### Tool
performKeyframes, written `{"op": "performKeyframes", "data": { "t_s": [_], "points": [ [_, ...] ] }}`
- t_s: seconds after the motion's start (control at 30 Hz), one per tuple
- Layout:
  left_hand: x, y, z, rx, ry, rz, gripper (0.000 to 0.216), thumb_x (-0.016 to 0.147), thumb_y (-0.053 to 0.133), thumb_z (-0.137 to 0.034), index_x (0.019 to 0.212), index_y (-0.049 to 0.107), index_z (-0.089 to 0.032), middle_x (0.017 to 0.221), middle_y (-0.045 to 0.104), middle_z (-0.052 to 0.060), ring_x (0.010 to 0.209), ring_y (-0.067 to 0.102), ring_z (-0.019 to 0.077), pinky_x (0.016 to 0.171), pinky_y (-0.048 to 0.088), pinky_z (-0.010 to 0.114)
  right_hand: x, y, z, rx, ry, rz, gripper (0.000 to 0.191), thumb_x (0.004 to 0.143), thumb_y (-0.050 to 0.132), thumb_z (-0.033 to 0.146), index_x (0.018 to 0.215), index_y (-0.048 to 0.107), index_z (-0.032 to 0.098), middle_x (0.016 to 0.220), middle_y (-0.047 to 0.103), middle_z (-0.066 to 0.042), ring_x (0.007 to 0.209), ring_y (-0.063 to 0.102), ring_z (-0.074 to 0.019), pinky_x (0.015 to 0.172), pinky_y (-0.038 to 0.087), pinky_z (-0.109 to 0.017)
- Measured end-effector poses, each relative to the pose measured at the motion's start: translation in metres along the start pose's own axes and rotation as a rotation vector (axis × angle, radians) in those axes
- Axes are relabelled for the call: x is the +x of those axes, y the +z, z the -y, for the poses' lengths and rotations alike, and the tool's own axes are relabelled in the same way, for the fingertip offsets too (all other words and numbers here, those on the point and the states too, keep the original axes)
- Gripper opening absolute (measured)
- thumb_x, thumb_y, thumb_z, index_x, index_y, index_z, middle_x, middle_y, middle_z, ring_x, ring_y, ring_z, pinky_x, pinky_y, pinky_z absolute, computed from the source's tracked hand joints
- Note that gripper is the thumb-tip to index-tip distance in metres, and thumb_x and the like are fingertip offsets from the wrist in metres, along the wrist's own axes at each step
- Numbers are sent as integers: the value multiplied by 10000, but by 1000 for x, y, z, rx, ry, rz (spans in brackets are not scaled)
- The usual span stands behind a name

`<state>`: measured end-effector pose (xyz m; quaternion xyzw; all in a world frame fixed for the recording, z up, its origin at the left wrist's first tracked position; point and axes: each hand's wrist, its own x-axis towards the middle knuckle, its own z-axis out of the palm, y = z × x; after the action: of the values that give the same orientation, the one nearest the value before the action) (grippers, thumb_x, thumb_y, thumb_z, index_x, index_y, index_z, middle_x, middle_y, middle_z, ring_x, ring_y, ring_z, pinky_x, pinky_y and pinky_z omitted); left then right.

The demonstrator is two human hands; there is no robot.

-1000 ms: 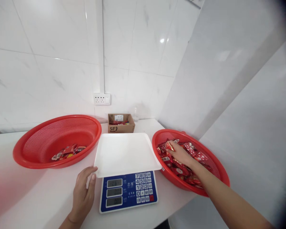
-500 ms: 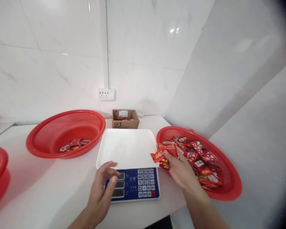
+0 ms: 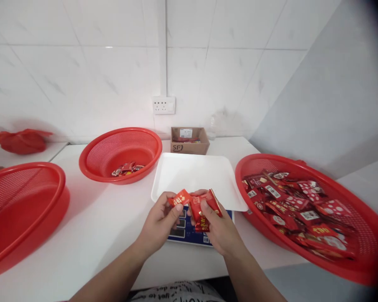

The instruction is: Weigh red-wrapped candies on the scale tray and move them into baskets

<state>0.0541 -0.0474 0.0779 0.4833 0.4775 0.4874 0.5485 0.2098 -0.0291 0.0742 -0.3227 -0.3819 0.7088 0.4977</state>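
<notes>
My left hand (image 3: pixel 159 224) pinches one red snack packet (image 3: pixel 180 197) above the keypad of the blue scale (image 3: pixel 189 233). Right beside it, my right hand (image 3: pixel 219 228) grips a small bunch of red packets (image 3: pixel 204 209). The two hands almost touch over the front edge of the scale's white tray (image 3: pixel 197 176), which has nothing on it. A red basket (image 3: pixel 362 243) full of red packets sits at the right. Another red basket (image 3: pixel 121 147) at the back left holds a few packets.
A third red basket (image 3: pixel 22 209) stands at the near left edge of the white counter. A small cardboard box (image 3: pixel 190 140) sits against the tiled wall under a socket (image 3: pixel 164 105). A red bag (image 3: pixel 20 140) lies far left. A white wall closes in at the right.
My right hand lifted packets out of the right basket and brought them over the scale. My left hand left the counter and took one packet. The view shifted left.
</notes>
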Motion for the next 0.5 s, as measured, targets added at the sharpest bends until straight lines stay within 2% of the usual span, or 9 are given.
{"op": "performKeyframes", "data": {
  "t_s": [0.17, 0.37, 0.43, 0.5],
  "points": [
    [14, -10, -6, 47, 57, -67, 304, 740, 690, -455, 786, 549, -190, 638, 489, -48, 596, 446, 108, 554, 368, 225, -5, -8, 6, -7, -2, -61, 315, 754, 721, 503, 945, 622, 272, 814, 666, -2, 696, 624, -145, 542, 487, -224],
    [26, -14, -7, 129, 113, -121, 278, 712, 725, -398, 684, 571, -168, 608, 494, -43, 578, 423, 103, 547, 327, 226, -10, -17, 7, -29, -1, -65, 298, 776, 702, 498, 952, 620, 271, 829, 668, -9, 693, 620, -150, 558, 490, -242],
    [27, -12, -10, 135, 101, -109, 270, 714, 723, -396, 702, 585, -164, 615, 513, -39, 584, 435, 105, 551, 337, 226, -10, -19, 7, -50, 9, -72, 320, 778, 695, 505, 963, 613, 258, 822, 675, -17, 656, 612, -144, 556, 481, -248],
    [25, -9, -14, 118, 71, -40, 252, 723, 719, -384, 734, 601, -162, 633, 537, -36, 600, 460, 108, 571, 362, 229, -9, -20, 7, -87, 7, -82, 338, 782, 692, 502, 980, 599, 243, 769, 677, -16, 612, 598, -134, 553, 472, -248]
  ]
}}
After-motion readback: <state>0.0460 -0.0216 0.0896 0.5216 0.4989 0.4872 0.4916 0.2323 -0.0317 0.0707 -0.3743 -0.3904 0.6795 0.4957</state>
